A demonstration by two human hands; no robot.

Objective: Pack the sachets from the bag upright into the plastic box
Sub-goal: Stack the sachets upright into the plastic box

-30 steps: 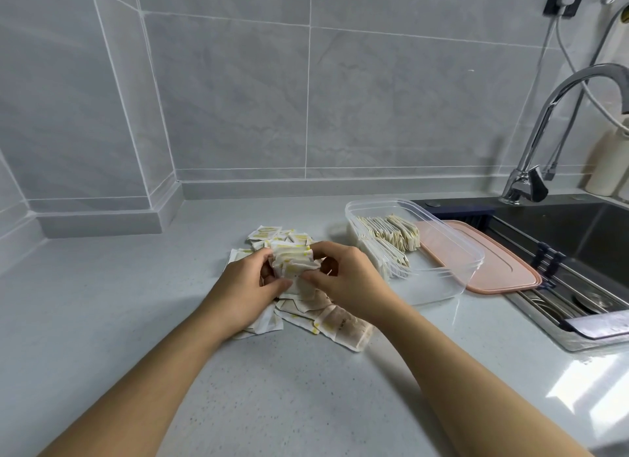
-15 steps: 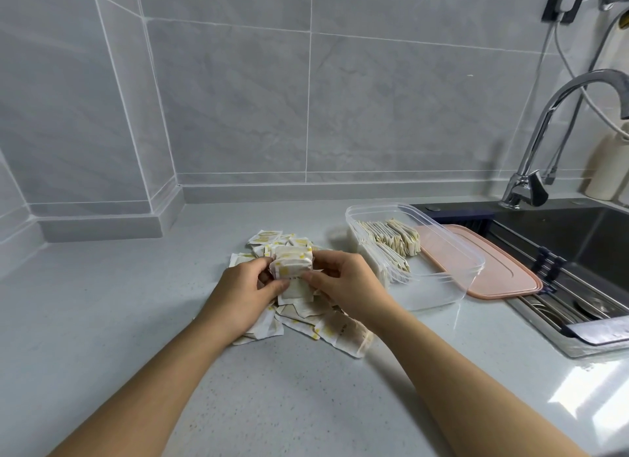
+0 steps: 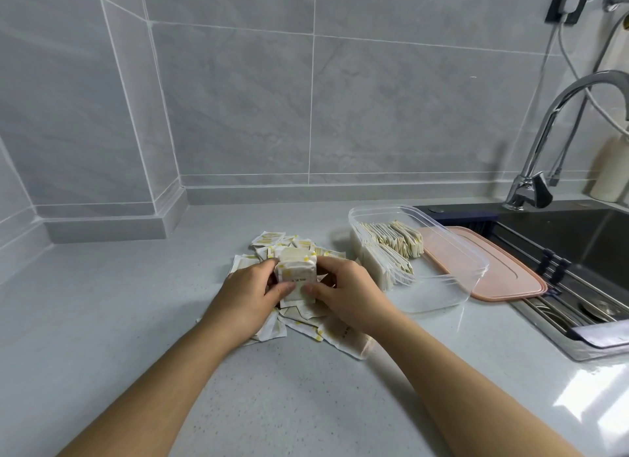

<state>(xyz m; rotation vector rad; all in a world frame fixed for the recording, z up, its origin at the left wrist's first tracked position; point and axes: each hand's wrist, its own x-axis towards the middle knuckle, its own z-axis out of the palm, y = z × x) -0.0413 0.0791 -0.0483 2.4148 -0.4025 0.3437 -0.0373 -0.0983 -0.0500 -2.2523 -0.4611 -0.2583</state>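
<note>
- I read the left hand (image 3: 250, 291) and the right hand (image 3: 347, 294) together over the grey countertop (image 3: 119, 337), just below the middle of the view.
- Both hands grip one squared-up stack of sachets (image 3: 296, 272). The left hand closes on its 9 o'clock side and the right hand on its 3 o'clock side.
- Finger state: the fingers of both hands are curled narrowly around the stack. Both thumbs press on its near face, and their tips are close together at the lower edge.
- The stack stands on edge with a white face and yellow print towards me. I cannot tell whether its lower edge touches the pile beneath.
- Loose sachets (image 3: 303, 320) lie flat and overlapping on the countertop, under and around both hands. More of them show past the stack at 12 o'clock.
- The clear plastic box (image 3: 439, 293) stands open on the countertop at 2 o'clock from the hands, just beside the right hand.
- Packed sachets (image 3: 391, 249) stand on edge in rows in the box's left and far part. The near right part shows bare plastic.
- A pink lid (image 3: 500, 276) lies flat at 3 o'clock from the box. Part of it shows through the box's clear wall, and its far edge reaches the sink rim.
- A dark sink (image 3: 558, 238) occupies the right edge of the view, with a chrome faucet (image 3: 527, 191) at 12 o'clock from it.
</note>
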